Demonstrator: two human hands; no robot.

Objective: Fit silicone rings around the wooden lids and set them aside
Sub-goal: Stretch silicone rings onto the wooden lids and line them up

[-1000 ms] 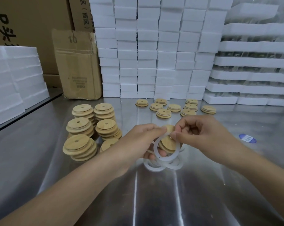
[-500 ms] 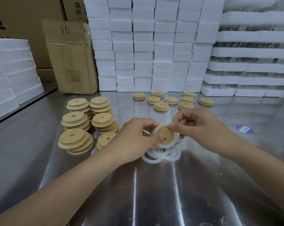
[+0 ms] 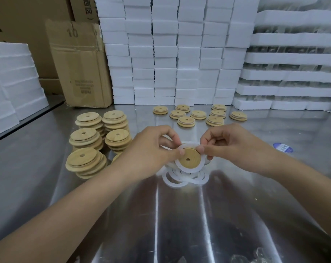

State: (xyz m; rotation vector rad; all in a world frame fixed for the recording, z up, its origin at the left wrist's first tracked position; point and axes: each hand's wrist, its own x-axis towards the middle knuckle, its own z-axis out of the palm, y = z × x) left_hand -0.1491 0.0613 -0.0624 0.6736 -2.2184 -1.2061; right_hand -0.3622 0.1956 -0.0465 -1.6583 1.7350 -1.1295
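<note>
Polished steel forms the table point(image 3: 180, 215) we work at, reflective and streaked with glare, so we judge it slick under small parts. At its centre, raised just above the surface, we hold one wooden lid point(image 3: 191, 158), a flat disc with a small central hole, with a white silicone ring point(image 3: 181, 168) lying around its rim. Our left hand point(image 3: 153, 150) pinches the ring and lid edge at the near-left side; our right hand point(image 3: 231, 147) pinches the opposite edge with thumb and forefinger. Both hands are closed on the piece. We cannot tell whether the ring sits fully in its groove.

We judge the lid light, stiff and unlikely to mark; the ring thin, soft and stretchy, prone to rolling or slipping off if released unevenly. Best hold is at the rim, working the ring round with the fingertips.

Directly beneath lies a loose heap of spare rings point(image 3: 180, 179). Left of it stand stacks of bare lids point(image 3: 88, 149); beyond, single lids point(image 3: 198, 114) are spread apart, apparently the finished ones. Behind are white foam blocks point(image 3: 170, 54) and a cardboard carton point(image 3: 81, 69).
</note>
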